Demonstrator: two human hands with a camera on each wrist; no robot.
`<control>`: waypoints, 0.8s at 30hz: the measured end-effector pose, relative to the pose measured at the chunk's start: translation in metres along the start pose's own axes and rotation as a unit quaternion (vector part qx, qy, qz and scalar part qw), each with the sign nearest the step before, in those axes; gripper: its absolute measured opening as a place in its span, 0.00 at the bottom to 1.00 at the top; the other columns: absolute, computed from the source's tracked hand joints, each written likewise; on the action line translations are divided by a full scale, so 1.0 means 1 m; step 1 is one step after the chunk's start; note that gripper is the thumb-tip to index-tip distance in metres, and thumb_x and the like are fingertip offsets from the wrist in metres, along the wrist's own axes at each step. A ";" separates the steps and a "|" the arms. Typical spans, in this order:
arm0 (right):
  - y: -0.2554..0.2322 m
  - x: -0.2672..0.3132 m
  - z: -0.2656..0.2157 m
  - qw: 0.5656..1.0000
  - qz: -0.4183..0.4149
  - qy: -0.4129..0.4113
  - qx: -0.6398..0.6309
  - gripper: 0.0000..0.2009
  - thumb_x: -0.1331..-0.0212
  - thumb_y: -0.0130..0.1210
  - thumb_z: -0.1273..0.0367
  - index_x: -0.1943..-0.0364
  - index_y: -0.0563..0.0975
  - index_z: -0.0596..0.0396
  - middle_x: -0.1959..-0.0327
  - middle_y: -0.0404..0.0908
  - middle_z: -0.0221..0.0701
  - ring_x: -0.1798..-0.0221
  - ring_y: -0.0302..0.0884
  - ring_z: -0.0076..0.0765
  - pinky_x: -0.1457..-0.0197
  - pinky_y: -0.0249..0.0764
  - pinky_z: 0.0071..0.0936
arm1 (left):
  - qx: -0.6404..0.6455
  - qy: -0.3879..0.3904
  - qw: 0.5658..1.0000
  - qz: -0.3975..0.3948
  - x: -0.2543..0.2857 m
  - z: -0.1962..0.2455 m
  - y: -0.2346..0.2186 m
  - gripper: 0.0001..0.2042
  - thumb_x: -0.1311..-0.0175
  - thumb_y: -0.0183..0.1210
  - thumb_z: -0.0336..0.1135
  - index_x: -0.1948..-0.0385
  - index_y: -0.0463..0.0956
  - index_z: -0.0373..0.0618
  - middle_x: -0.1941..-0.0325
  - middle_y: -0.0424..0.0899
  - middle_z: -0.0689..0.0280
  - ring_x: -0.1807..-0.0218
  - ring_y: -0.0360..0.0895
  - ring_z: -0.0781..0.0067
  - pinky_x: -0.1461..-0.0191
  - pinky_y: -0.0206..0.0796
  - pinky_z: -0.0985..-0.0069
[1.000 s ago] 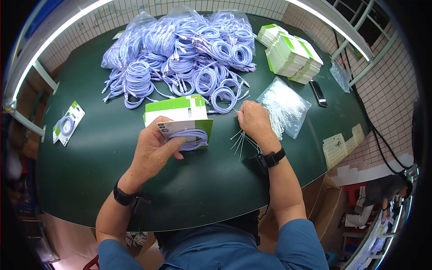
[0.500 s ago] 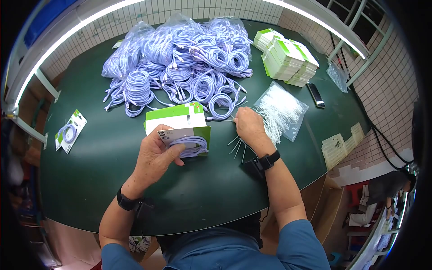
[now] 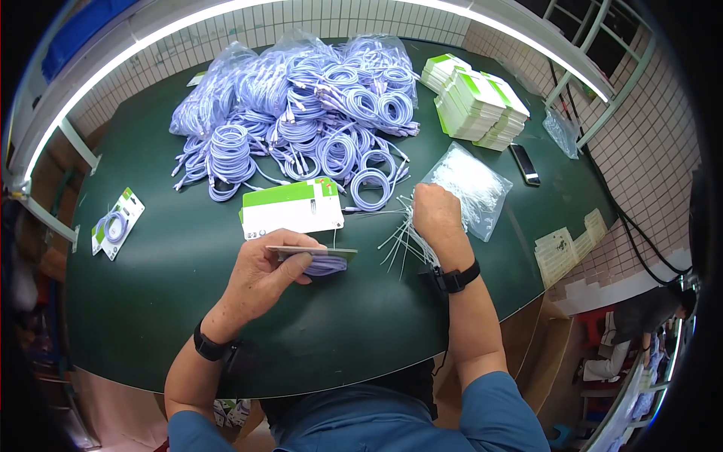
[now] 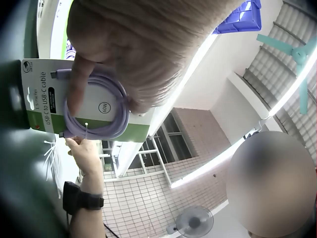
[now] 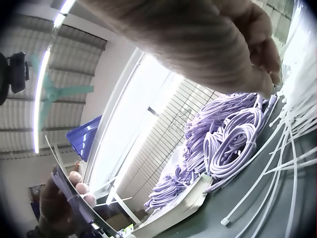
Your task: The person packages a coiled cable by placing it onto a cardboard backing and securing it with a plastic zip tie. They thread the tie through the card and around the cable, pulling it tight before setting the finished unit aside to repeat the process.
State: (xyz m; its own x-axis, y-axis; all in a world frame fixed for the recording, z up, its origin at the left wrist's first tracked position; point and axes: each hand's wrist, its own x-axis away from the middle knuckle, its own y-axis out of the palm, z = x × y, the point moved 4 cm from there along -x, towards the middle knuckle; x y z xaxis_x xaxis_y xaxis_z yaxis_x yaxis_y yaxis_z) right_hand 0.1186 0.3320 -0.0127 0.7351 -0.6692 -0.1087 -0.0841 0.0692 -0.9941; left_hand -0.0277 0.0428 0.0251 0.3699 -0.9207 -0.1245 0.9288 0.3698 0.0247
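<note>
In the head view my left hand [image 3: 263, 275] pinches a printed card [image 3: 320, 250] with a coiled lilac cable [image 3: 325, 265] against it, the card seen nearly edge-on. The left wrist view shows the card [image 4: 42, 91] from the front, thumb across the coil [image 4: 121, 106], and a white tie [image 4: 86, 130] at the coil's edge. My right hand [image 3: 438, 215] is over the loose white zip ties [image 3: 403, 245] beside their clear bag [image 3: 482, 188]. Its fingertips come together at the ties in the right wrist view [image 5: 270, 82]; whether they hold one is unclear.
A stack of flat cards [image 3: 294, 211] lies just beyond the left hand. Behind it is a heap of lilac cables [image 3: 301, 113]. Bundled cards [image 3: 478, 102] and a phone [image 3: 525, 164] are at the right; finished-looking cable cards [image 3: 120, 224] lie at the left.
The left hand has lowered slightly and tilted its card from face-up view to nearly edge-on. The right hand has moved right, from beside the cable coils to over the ties.
</note>
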 end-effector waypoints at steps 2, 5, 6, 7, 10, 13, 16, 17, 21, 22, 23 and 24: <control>-0.017 0.007 -0.001 0.992 0.119 -0.007 -0.042 0.07 0.36 0.64 0.71 0.59 0.83 0.60 0.63 0.89 0.44 0.64 0.89 0.49 0.58 0.84 0.43 | -0.007 0.006 1.000 -0.012 0.000 0.001 0.001 0.09 0.26 0.63 0.26 0.48 0.85 0.37 0.53 0.88 0.63 0.54 0.85 0.76 0.56 0.84 0.78; -0.039 0.011 -0.019 0.941 0.139 -0.062 -0.303 0.06 0.34 0.64 0.72 0.59 0.83 0.60 0.65 0.89 0.39 0.67 0.88 0.35 0.62 0.82 0.34 | -0.034 0.013 0.999 -0.007 0.003 0.003 0.002 0.10 0.29 0.66 0.27 0.49 0.88 0.40 0.52 0.90 0.61 0.52 0.88 0.70 0.52 0.84 0.73; -0.046 0.014 -0.026 0.888 0.142 -0.086 -0.428 0.05 0.33 0.64 0.73 0.58 0.83 0.60 0.66 0.89 0.36 0.68 0.87 0.29 0.64 0.81 0.29 | -0.035 0.012 0.999 -0.004 0.003 0.005 0.001 0.10 0.29 0.66 0.27 0.49 0.88 0.40 0.52 0.90 0.61 0.52 0.88 0.70 0.52 0.84 0.73; -0.049 0.018 -0.033 0.888 0.140 -0.088 -0.430 0.05 0.33 0.64 0.73 0.58 0.83 0.60 0.66 0.89 0.36 0.68 0.87 0.29 0.64 0.81 0.29 | -0.098 0.073 0.992 -0.008 0.004 0.012 0.001 0.10 0.30 0.67 0.27 0.49 0.88 0.40 0.51 0.91 0.59 0.50 0.88 0.67 0.50 0.83 0.70; -0.048 0.029 -0.057 0.748 -0.009 -0.098 -0.656 0.04 0.28 0.63 0.73 0.58 0.82 0.59 0.68 0.86 0.28 0.69 0.80 0.16 0.67 0.76 0.18 | -0.224 0.191 0.956 -0.011 0.009 0.032 0.003 0.11 0.33 0.69 0.26 0.50 0.88 0.40 0.49 0.91 0.57 0.47 0.89 0.60 0.45 0.83 0.65; -0.052 0.037 -0.066 0.714 -0.066 -0.098 -0.690 0.03 0.26 0.61 0.72 0.58 0.81 0.57 0.68 0.86 0.27 0.70 0.79 0.16 0.68 0.76 0.18 | -0.322 0.303 0.896 0.028 0.016 0.054 0.004 0.12 0.37 0.72 0.27 0.53 0.87 0.40 0.48 0.90 0.54 0.43 0.89 0.54 0.40 0.81 0.62; -0.044 0.036 -0.070 0.703 -0.100 -0.101 -0.697 0.04 0.25 0.59 0.71 0.57 0.80 0.57 0.69 0.86 0.27 0.71 0.79 0.16 0.68 0.75 0.18 | -0.352 0.310 0.881 0.062 0.012 0.052 -0.003 0.14 0.42 0.74 0.28 0.54 0.86 0.41 0.49 0.90 0.55 0.44 0.89 0.53 0.43 0.82 0.62; -0.038 0.035 -0.070 0.709 -0.107 -0.104 -0.689 0.04 0.24 0.59 0.71 0.57 0.80 0.57 0.69 0.86 0.27 0.71 0.78 0.17 0.68 0.75 0.18 | -0.366 0.313 0.873 0.079 0.011 0.051 -0.004 0.15 0.45 0.75 0.28 0.55 0.86 0.42 0.50 0.90 0.56 0.44 0.89 0.52 0.44 0.83 0.63; -0.038 0.037 -0.079 0.807 -0.030 -0.142 -0.572 0.06 0.23 0.56 0.71 0.57 0.79 0.58 0.70 0.85 0.27 0.72 0.78 0.18 0.68 0.75 0.19 | -0.451 0.356 0.813 0.097 0.008 0.042 -0.004 0.16 0.47 0.75 0.27 0.56 0.84 0.42 0.50 0.90 0.57 0.44 0.89 0.53 0.45 0.84 0.63; -0.039 0.038 -0.080 0.845 0.013 -0.157 -0.511 0.06 0.22 0.55 0.71 0.57 0.79 0.59 0.71 0.84 0.27 0.73 0.78 0.19 0.68 0.75 0.19 | -0.451 0.355 0.813 0.098 0.008 0.037 -0.005 0.16 0.47 0.75 0.27 0.56 0.84 0.42 0.50 0.90 0.57 0.44 0.89 0.53 0.45 0.84 0.63; -0.037 0.038 -0.082 0.846 0.012 -0.158 -0.510 0.06 0.22 0.55 0.71 0.57 0.79 0.59 0.71 0.84 0.27 0.73 0.78 0.19 0.68 0.75 0.19 | -0.454 0.355 0.811 0.098 0.008 0.030 -0.006 0.15 0.46 0.75 0.27 0.56 0.84 0.41 0.50 0.90 0.57 0.44 0.89 0.52 0.44 0.84 0.62; -0.036 0.039 -0.083 0.848 0.031 -0.172 -0.501 0.06 0.23 0.55 0.71 0.57 0.79 0.60 0.70 0.84 0.28 0.72 0.78 0.20 0.67 0.76 0.20 | -0.457 0.354 0.810 0.098 0.008 0.024 -0.007 0.15 0.46 0.76 0.27 0.57 0.84 0.41 0.50 0.90 0.57 0.43 0.89 0.51 0.44 0.83 0.62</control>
State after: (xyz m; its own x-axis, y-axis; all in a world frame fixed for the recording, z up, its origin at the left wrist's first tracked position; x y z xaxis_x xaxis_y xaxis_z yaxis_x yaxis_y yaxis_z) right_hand 0.0943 0.2418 0.0188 0.8459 -0.4208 -0.3276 -0.5331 -0.6817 -0.5011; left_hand -0.0305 0.0301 0.0480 0.1015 -0.6498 -0.7533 0.3295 0.7364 -0.5909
